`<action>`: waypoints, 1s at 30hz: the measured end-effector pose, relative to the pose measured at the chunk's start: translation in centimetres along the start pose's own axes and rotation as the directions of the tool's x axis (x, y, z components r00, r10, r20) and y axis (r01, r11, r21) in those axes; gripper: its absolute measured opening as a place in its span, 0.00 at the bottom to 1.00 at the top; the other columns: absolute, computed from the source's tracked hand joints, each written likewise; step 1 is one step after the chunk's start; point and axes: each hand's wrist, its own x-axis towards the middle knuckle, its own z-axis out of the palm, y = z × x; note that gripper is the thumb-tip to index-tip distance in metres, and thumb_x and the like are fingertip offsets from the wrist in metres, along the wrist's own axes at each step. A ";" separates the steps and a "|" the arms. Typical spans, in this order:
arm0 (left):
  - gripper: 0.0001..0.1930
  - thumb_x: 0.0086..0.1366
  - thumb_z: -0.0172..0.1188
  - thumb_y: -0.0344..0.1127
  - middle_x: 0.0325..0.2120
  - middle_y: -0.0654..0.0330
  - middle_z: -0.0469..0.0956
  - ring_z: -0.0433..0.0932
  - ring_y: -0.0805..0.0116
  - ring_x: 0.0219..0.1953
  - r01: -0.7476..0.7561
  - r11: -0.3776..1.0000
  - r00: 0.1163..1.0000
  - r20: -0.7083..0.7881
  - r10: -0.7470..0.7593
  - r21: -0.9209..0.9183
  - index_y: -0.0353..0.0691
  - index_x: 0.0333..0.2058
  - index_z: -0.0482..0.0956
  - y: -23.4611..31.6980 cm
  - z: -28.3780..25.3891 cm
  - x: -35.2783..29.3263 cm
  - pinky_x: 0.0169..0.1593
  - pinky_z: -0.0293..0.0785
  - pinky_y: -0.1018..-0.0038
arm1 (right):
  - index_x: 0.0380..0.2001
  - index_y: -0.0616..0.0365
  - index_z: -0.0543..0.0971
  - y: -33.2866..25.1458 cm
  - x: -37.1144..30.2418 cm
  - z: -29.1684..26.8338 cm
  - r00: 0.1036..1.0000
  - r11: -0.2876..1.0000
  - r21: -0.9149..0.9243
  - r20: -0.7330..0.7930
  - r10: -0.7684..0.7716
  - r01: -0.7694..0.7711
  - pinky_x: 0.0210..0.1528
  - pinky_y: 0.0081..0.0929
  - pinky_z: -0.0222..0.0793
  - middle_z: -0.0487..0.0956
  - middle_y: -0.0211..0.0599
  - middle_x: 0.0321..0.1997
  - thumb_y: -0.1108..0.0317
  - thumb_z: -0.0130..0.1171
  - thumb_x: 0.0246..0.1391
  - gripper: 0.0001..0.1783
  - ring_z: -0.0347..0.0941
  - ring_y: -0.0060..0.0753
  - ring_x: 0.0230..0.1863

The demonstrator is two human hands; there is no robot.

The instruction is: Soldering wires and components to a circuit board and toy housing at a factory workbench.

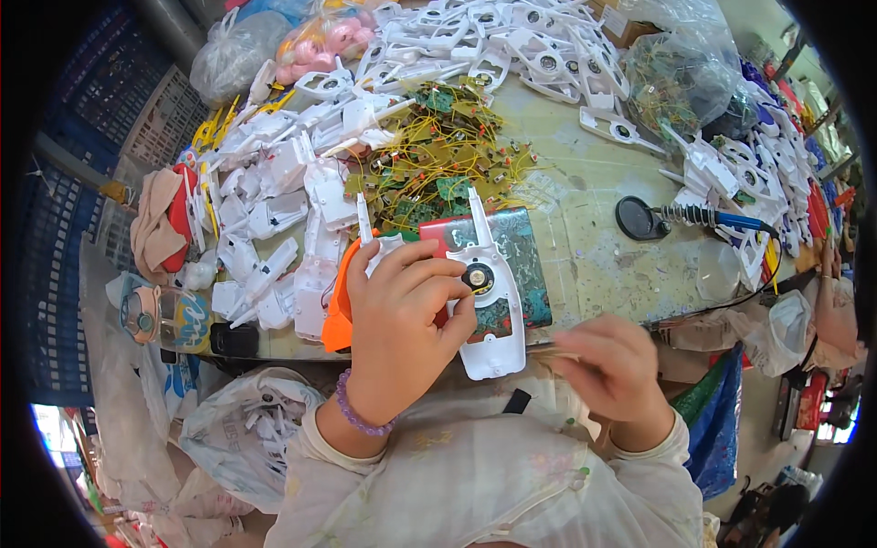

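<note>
A white plastic shell half (500, 342), with a narrow handle at its far end and a round black speaker in it, lies tilted over the near edge of the bench. My left hand (411, 306), with a purple bead bracelet at its wrist, has its fingers curled onto the shell's left side by the speaker. Under the shell is a worn dark green and red block (525, 247). Another white plastic piece (391, 243) and an orange item (339, 306) show partly behind my left hand. To the shell's right, my right hand (607, 365) is smeared by motion, its fingers unclear.
Wired circuit boards (438, 164) are heaped beyond the block. White shells (539, 46) pile up at the back, more casings (265, 201) at left. A soldering iron (722, 217) rests near a round black dish (636, 217) at right. A bottle (178, 320) stands at the left edge.
</note>
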 end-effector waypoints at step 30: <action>0.03 0.47 0.62 0.29 0.24 0.68 0.78 0.73 0.61 0.46 0.009 0.999 0.999 0.038 -0.010 0.046 0.42 0.20 0.77 0.5 -0.1 0.4 0.60 0.41 0.41 | 0.32 0.60 0.78 8.2 -5.3 -19.6 0.439 0.745 -0.357 -0.893 -0.097 -0.563 0.18 0.11 0.47 0.66 0.23 0.17 0.61 0.59 0.52 0.13 0.57 0.13 0.18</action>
